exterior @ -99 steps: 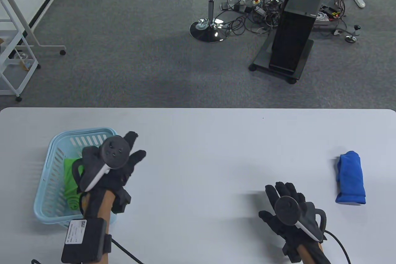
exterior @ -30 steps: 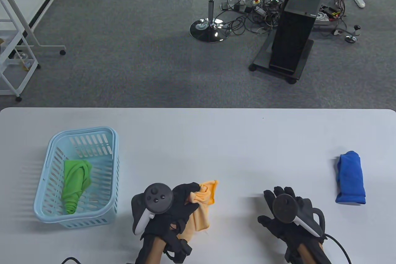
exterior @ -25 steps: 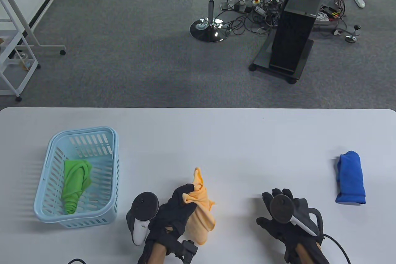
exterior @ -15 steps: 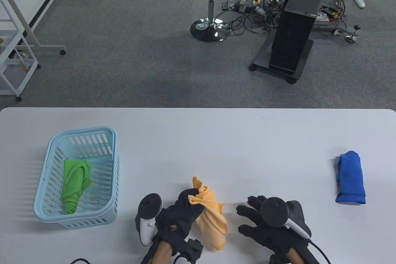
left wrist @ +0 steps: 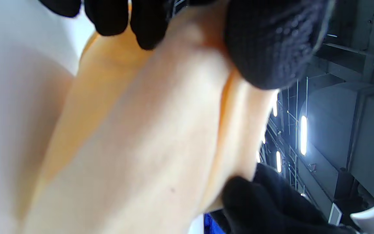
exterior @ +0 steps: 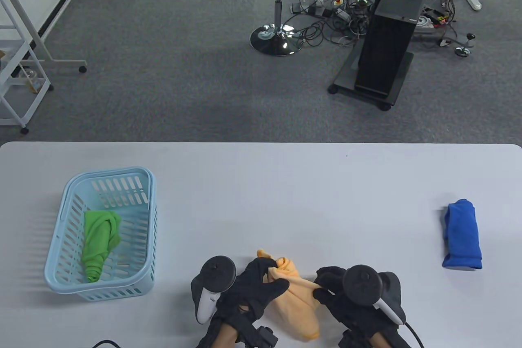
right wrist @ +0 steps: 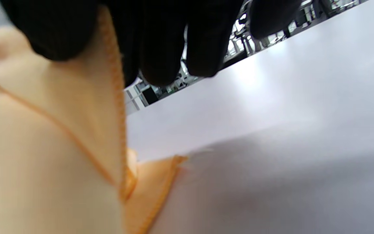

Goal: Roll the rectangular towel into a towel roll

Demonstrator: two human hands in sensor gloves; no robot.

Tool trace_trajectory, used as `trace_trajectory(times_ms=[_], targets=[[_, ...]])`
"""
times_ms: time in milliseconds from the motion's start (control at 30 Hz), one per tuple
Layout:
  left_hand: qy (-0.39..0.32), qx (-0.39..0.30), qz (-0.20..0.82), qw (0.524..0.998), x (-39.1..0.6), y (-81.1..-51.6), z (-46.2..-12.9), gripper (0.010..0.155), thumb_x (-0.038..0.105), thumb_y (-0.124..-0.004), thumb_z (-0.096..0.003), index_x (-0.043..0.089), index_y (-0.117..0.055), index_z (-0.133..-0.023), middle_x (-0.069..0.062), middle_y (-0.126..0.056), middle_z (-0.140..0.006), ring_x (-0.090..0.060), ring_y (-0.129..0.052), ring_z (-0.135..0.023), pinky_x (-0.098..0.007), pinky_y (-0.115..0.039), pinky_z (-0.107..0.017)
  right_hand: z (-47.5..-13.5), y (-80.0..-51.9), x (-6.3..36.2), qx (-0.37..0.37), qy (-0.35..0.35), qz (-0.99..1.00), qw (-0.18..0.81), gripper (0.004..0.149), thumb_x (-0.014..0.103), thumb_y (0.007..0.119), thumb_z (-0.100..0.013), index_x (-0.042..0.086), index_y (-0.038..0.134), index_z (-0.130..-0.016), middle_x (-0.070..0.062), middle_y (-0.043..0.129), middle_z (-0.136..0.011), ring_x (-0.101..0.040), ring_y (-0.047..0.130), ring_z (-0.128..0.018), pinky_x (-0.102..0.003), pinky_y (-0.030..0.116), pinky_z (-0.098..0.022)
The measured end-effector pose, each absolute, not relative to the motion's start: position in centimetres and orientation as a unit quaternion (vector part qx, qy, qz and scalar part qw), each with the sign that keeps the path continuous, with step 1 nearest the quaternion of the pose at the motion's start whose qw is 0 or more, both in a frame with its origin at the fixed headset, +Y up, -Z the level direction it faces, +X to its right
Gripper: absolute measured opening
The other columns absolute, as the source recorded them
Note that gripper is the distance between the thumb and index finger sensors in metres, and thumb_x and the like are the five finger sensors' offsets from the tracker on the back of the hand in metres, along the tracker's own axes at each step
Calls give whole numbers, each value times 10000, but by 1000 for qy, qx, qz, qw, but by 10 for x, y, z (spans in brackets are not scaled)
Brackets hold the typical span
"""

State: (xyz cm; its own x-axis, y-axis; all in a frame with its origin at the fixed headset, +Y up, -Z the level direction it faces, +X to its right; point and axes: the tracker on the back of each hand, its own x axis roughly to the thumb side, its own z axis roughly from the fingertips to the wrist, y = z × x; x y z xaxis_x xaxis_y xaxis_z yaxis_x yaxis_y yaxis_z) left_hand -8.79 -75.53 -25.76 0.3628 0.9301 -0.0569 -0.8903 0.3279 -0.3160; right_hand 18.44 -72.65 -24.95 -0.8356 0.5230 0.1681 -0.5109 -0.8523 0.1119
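Since the earlier frames, the left hand [exterior: 255,287] has carried the orange towel [exterior: 295,303] out of the light-blue basket [exterior: 69,282] to the near edge of the table [exterior: 285,185], and the right hand [exterior: 346,295], which lay flat on the table, has come across to meet it. Both hands now grip the towel: the left pinches its bunched upper end between fingers and thumb, the right holds a hemmed edge, as the right wrist view shows with the stitched border [right wrist: 117,107] running under the gloved fingers [right wrist: 161,48]. The cloth hangs crumpled between them, its lower end just touching the table right of the basket.

Step in hand, by judgement: taking up and opening out the towel; no rolling has begun. The next move seemingly calls for finding two corners, drawing the hands apart, and laying the cloth flat as a rectangle before rolling from one short end.

A green towel [exterior: 100,242] lies loose in the basket. A blue towel roll [exterior: 463,236] sits well to the right of the hands.
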Motion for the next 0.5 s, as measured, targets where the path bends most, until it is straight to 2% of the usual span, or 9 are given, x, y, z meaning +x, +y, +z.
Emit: trace_trajectory(times_ms=[100, 167, 300, 367, 433, 500], targets=[[-51, -119, 543, 830, -95, -749, -256, 782, 484, -876, -361, 210, -591, -1036, -239, -549, -1090, -538, -499, -998, -699, -446, -658, -250, -719, 191, 83, 5, 954, 286, 471, 396, 774, -308, 236, 852, -743, -28, 777, -893, -287, 790, -870, -616, 544, -677], [-38, -75, 510, 856, -101, -741, -255, 804, 465, -857, -378, 187, -549, -1067, -214, -537, -1100, -540, -487, -1002, -701, -435, -662, -249, -714, 195, 80, -12, 948, 309, 473, 366, 778, -313, 236, 830, -765, -29, 754, -908, -286, 779, -877, -617, 539, -680], [-54, -13, 479, 876, -104, -728, -251, 754, 445, -827, -399, 262, -532, -1068, -117, -502, -1135, -536, -481, -1010, -693, -435, -667, -246, -698, 201, 87, -45, 935, 341, 458, 322, 794, -320, 291, 801, -777, -22, 702, -942, -282, 758, -892, -621, 519, -688], [-98, 1, 478, 873, -97, -722, -248, 749, 457, -837, -387, 282, -565, -1063, -91, -532, -1143, -534, -467, -1019, -695, -422, -670, -243, -692, 201, 90, -49, 917, 386, 457, 326, 810, -315, 276, 807, -769, -27, 707, -935, -282, 760, -888, -622, 520, -687], [-182, -19, 467, 865, -81, -717, -245, 779, 499, -844, -371, 300, -566, -1071, -74, -545, -1156, -520, -412, -1040, -702, -387, -674, -239, -687, 197, 94, -66, 898, 425, 466, 346, 830, -300, 232, 813, -752, -28, 724, -918, -280, 776, -873, -622, 529, -682], [-231, -47, 432, 871, -64, -716, -240, 853, 581, -836, -343, 283, -551, -1089, -95, -593, -1150, -523, -408, -1043, -711, -379, -671, -236, -683, 192, 98, -90, 900, 416, 479, 373, 839, -277, 213, 815, -728, -19, 734, -903, -270, 789, -861, -619, 538, -679]])
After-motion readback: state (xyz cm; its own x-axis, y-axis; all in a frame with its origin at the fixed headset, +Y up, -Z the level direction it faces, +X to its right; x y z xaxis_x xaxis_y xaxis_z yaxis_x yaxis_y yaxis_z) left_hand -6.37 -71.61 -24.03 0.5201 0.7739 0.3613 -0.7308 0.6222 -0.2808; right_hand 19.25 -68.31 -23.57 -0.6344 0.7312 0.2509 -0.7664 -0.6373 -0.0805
